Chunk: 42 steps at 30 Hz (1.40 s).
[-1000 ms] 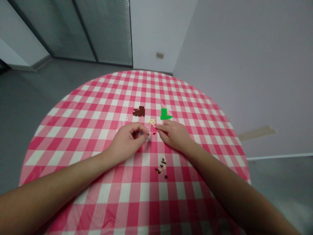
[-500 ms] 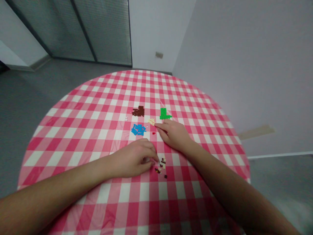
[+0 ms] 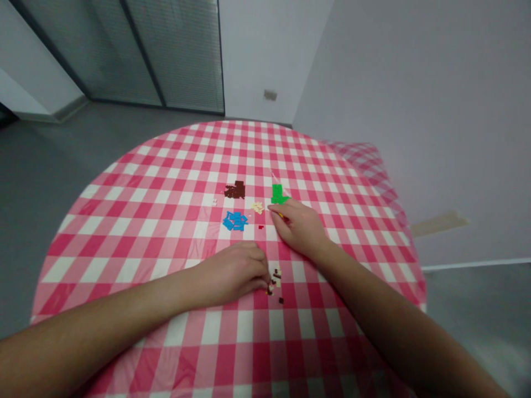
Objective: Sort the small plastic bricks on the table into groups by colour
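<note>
My left hand [image 3: 238,273] rests low over the table with its fingers pinched together at the edge of a loose group of small brown and cream toy-brick pieces [image 3: 277,281]. What lies between those fingertips is hidden. Farther forward, my right hand [image 3: 301,226] is closed, and a tiny yellow piece [image 3: 281,215] shows between thumb and fingers. Just left of its fingertips lies a pile of cream pieces [image 3: 258,208]. Green bricks [image 3: 277,193] sit right behind this hand. A small red piece [image 3: 261,227] lies between the two hands.
Blue bricks [image 3: 235,221] and a dark brown pile [image 3: 235,190] lie left of the cream pieces. A tiny white piece [image 3: 214,202] is farther left. One dark piece [image 3: 281,300] lies nearest me. A checked cloth [image 3: 166,166] covers the round table; walls stand beyond.
My right hand has drawn slightly right, away from the cream pile, and a yellow piece now shows in it. My left fingers have closed together at the brown and cream pieces.
</note>
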{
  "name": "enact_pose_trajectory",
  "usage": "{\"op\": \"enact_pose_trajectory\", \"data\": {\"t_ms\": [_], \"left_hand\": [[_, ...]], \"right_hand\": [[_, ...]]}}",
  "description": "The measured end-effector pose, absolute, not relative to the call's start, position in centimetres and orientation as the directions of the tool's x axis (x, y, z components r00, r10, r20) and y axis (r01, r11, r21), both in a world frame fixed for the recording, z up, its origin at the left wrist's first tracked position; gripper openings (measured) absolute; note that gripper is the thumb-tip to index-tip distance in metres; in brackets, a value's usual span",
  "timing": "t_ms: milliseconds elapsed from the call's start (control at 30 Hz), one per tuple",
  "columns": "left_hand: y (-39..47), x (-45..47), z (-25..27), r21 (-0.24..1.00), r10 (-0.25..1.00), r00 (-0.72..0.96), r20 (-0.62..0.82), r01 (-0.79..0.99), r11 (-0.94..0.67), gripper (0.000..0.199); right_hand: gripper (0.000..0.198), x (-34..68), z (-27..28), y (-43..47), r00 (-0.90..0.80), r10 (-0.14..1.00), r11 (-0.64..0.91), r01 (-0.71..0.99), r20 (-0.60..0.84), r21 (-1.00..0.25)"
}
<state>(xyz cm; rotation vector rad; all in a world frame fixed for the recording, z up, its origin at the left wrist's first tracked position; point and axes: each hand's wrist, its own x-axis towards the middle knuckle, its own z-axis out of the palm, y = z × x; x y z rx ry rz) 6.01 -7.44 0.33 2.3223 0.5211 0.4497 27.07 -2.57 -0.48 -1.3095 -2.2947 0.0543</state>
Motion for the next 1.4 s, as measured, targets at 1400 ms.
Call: {"op": "enact_pose_trajectory", "data": {"t_ms": [1400], "left_hand": [[2.2, -0.2, -0.6, 0.254, 0.953, 0.229, 0.199, 0.927, -0.276, 0.046]], "right_hand": [[0.025, 27.3, 0.1, -3.1, -0.412, 0.825, 0.543, 0.767, 0.387, -0.341]]}}
